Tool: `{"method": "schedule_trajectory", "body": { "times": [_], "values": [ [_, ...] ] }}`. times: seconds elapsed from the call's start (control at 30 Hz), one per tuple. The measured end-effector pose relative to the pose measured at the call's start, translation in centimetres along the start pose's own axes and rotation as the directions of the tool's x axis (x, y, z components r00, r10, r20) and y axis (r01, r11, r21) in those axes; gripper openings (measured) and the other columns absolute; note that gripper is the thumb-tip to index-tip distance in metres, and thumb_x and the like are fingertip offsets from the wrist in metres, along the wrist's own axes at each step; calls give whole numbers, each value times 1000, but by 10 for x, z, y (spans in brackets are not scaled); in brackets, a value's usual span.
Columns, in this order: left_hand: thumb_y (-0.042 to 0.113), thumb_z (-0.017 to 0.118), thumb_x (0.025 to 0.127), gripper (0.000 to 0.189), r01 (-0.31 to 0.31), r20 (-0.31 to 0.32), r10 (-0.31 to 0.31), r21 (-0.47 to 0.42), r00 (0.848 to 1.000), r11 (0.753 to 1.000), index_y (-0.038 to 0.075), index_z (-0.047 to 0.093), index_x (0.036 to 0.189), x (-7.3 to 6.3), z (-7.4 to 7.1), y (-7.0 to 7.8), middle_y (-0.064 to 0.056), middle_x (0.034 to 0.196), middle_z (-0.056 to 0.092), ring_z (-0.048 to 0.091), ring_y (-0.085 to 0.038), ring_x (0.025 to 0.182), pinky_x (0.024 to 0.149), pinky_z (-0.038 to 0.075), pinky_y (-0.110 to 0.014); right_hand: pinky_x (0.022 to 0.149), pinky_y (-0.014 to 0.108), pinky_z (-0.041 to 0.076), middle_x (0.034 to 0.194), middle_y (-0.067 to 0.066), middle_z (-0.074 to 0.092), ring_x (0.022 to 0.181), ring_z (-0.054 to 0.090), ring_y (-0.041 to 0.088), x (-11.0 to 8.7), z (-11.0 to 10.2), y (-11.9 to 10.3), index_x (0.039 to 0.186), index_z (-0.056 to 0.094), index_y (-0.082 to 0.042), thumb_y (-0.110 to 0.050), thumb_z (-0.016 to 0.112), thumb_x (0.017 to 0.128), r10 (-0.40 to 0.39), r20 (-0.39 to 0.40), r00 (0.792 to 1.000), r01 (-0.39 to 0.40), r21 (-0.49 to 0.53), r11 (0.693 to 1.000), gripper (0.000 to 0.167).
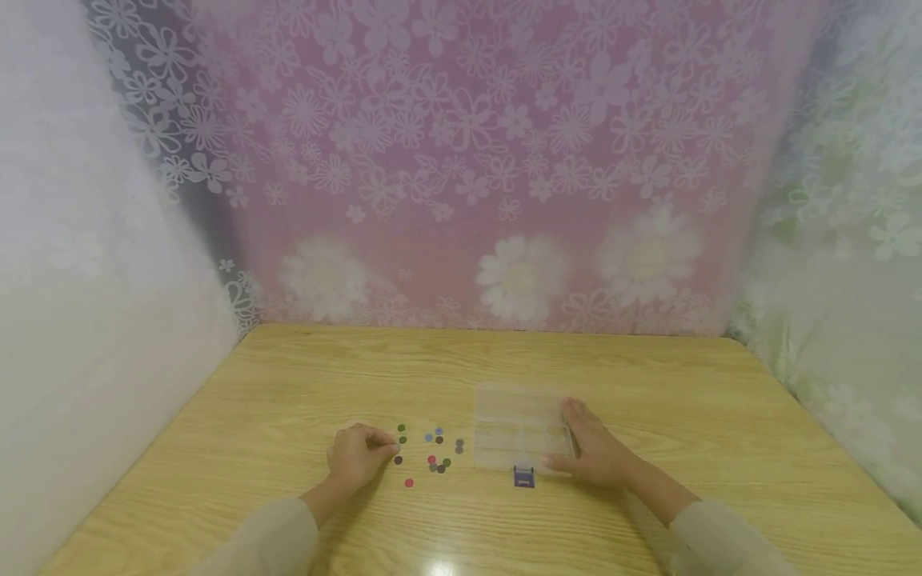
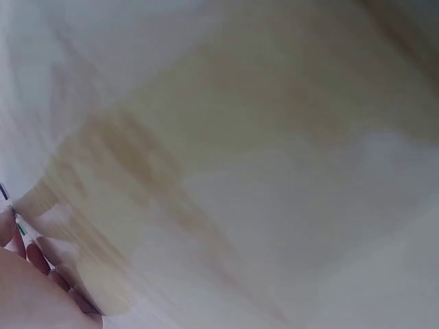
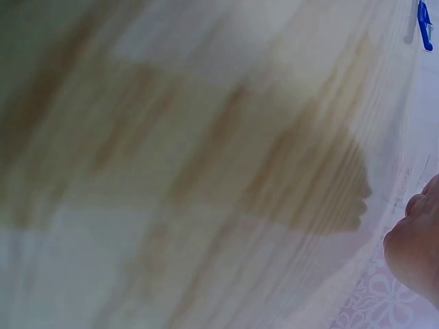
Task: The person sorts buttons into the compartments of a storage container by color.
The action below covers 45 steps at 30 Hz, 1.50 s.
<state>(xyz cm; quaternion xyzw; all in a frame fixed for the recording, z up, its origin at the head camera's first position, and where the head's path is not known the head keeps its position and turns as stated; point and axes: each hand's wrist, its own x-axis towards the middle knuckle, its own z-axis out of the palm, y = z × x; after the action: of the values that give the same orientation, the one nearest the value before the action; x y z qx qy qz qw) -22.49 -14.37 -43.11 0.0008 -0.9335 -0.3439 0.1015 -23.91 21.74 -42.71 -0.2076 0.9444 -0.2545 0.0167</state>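
Several small round coloured discs lie scattered on the table left of centre in the head view, among them a red disc (image 1: 409,483), a blue disc (image 1: 438,431) and a green disc (image 1: 401,428). At their left edge my left hand (image 1: 354,458) pinches a small disc between thumb and forefinger; the fingertips mostly hide it. A clear plastic box (image 1: 497,458) with compartments stands right of the discs, a blue-purple latch (image 1: 523,478) at its front. My right hand (image 1: 599,454) holds the box by its right side, thumb at the front, fingers towards the back.
Both hands work over a wood-grain table (image 1: 346,368). Floral cloth (image 1: 461,160) hangs behind it, and pale cloths hang along the left and right sides. The wrist views show mostly blurred table surface, with each hand only at the frame's edge.
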Motion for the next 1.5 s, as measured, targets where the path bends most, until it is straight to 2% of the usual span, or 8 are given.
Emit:
{"method": "schedule_trajectory", "body": {
  "times": [0.37, 0.8, 1.0, 1.2, 1.27, 1.37, 1.43, 1.5],
  "values": [
    [17, 69, 80, 11, -21, 10, 21, -39, 1000, 999, 7, 70, 76, 0, -2, -2, -12, 91, 71, 62, -34, 96, 89, 32, -68, 109, 62, 10, 150, 31, 8, 138, 5, 49, -1, 1, -1, 143, 9, 11, -51, 61, 82, 5, 26, 1000, -5, 8, 1000, 101],
    [17, 68, 82, 13, -11, 25, 12, -45, 1000, 999, 5, 70, 77, -1, -7, 2, -14, 92, 71, 61, -34, 95, 83, 36, -55, 110, 61, 8, 151, 30, 8, 138, 4, 48, -1, 0, -1, 143, 9, 11, -53, 59, 83, 29, 53, 998, -29, 8, 1000, 101],
    [16, 67, 83, 12, 12, 38, -10, -57, 999, 998, 6, 70, 77, -1, -7, 3, -13, 92, 71, 61, -35, 98, 87, 34, -60, 110, 61, 8, 150, 31, 8, 138, 3, 49, -2, -1, -2, 143, 9, 11, -53, 59, 83, 28, 63, 998, -29, 16, 999, 101],
    [15, 67, 83, 12, -6, 48, 10, -87, 999, 996, 5, 70, 78, -2, -7, 3, -14, 92, 71, 60, -37, 100, 91, 30, -70, 110, 61, 8, 150, 31, 8, 138, 3, 49, -2, -1, -2, 143, 9, 11, -53, 59, 83, 32, 61, 998, -34, 20, 999, 101],
    [14, 67, 83, 12, -10, 50, 16, -103, 999, 995, 4, 70, 78, -1, -6, 4, -15, 92, 71, 61, -37, 99, 92, 34, -67, 110, 61, 8, 150, 31, 9, 138, 4, 49, -3, -1, -2, 143, 9, 11, -53, 59, 83, 30, 59, 998, -31, 16, 999, 101],
    [13, 68, 82, 11, 10, 60, -2, -138, 998, 990, 3, 70, 78, -1, -6, 5, -15, 93, 70, 61, -30, 87, 76, 50, -45, 110, 60, 9, 150, 32, 9, 138, 5, 49, -3, -1, -3, 143, 10, 11, -53, 59, 83, 29, 58, 998, -29, 11, 1000, 101],
    [12, 67, 82, 11, 24, 63, -14, -149, 998, 988, 2, 70, 77, 0, -5, 7, -15, 92, 70, 57, -21, 80, 61, 48, -28, 110, 60, 9, 150, 32, 10, 138, 5, 49, -4, -1, -3, 143, 10, 11, -53, 59, 83, 29, 60, 998, -30, 5, 1000, 101],
    [12, 67, 82, 11, 45, 73, -33, -170, 997, 984, 1, 69, 78, 0, -4, 8, -14, 91, 69, 51, -16, 73, 51, 38, -21, 110, 60, 9, 149, 32, 10, 138, 5, 49, -5, -2, -4, 143, 10, 11, -53, 59, 83, 31, 60, 998, -31, 7, 999, 101]
  ]
}}
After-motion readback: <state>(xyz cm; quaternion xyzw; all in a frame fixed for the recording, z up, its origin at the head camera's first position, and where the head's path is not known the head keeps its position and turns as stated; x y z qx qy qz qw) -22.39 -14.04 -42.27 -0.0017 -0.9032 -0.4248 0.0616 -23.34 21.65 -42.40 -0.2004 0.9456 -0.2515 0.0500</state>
